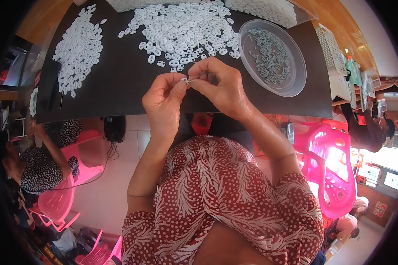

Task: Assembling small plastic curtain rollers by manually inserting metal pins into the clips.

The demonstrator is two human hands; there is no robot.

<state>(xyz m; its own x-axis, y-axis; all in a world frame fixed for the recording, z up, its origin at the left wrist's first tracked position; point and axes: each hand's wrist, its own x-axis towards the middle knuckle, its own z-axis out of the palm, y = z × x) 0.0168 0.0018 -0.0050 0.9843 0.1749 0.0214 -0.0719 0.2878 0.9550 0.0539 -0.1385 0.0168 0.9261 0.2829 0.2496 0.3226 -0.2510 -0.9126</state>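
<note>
Close to the front of the dark table, my two hands meet. My left hand pinches a small white plastic piece between thumb and fingertips. Against the same piece, my right hand has its thumb and forefinger pressed together; what they hold is too small to make out. Just beyond my fingers spreads a large heap of white oval plastic pieces with holes. To the right stands a round clear plastic tray with many small grey screw-like parts in it.
A second pile of white pieces lies at the table's left, beside a dark flat object. Clear bins of white pieces line the far edge. A perforated white basket stands right. Pink chairs and other people are around.
</note>
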